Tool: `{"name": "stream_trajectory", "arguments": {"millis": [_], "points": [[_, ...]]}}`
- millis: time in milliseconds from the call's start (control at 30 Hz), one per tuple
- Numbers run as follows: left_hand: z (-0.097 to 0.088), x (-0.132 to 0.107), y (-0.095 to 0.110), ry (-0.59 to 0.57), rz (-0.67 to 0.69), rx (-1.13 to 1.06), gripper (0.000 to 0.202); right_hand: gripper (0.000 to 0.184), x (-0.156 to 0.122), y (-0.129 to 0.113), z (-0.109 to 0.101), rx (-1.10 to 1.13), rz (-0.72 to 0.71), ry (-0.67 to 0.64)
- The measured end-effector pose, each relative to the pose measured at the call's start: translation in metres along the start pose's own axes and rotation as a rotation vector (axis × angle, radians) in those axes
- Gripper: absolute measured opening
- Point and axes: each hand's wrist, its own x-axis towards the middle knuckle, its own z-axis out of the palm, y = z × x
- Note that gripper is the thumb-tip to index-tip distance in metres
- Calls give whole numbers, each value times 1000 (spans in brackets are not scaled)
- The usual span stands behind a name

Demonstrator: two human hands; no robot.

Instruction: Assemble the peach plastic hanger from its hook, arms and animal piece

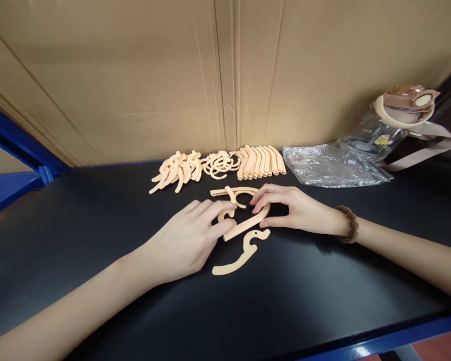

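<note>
My left hand [197, 230] is closed, thumb and fingertips pinching a small curved beige plastic piece [222, 215], mostly hidden by the fingers. Opposite it, my right hand [285, 204] grips the bent end of a beige hanger arm [244, 226] between thumb and fingers. A beige hook [241, 203] stands between the hands. Behind it lies another long beige arm [225, 191], whose right end goes under my right fingers. Whether these pieces are joined I cannot tell. On the table in front rests a loose curved beige piece [236, 263] with a notch and a small hole.
Along the back of the black table [135, 301] lie a pile of curved pieces [178, 168], a heap of hooks [220, 163] and a row of hanger arms [261, 163]. To their right are a clear plastic bag [334, 168] and a strapped bottle [391, 120]. Cardboard [135, 75] stands behind.
</note>
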Motion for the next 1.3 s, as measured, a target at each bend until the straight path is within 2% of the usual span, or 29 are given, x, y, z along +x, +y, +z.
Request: {"name": "stream_trajectory", "arguments": {"millis": [100,267,367,467,633,800,1000,1167,1300], "points": [[-1,1,1,12,20,-85,27,14,1,-2,0,-23,-9,-9],[-2,0,2,144,-21,-135,18,11,1,-8,2,15,-56,-21],[-2,-1,4,193,-35,-116,22,20,0,-7,3,6,-80,50],[-2,-1,5,232,3,-118,15,31,0,-3,3,-104,-64,131],[-5,1,6,273,91,-160,9,36,-1,2,3,-194,-55,49],[-8,1,5,218,117,-161,15,36,-2,3,4,-220,-72,23],[-7,1,2,95,52,-190,26,38,-2,3,5,-237,-83,28],[-8,2,-1,-14,9,-47,25,31,-2,1,5,-271,-57,32],[-7,2,-3,-54,-7,3,24,30,-3,1,6,-288,-34,34]]}}
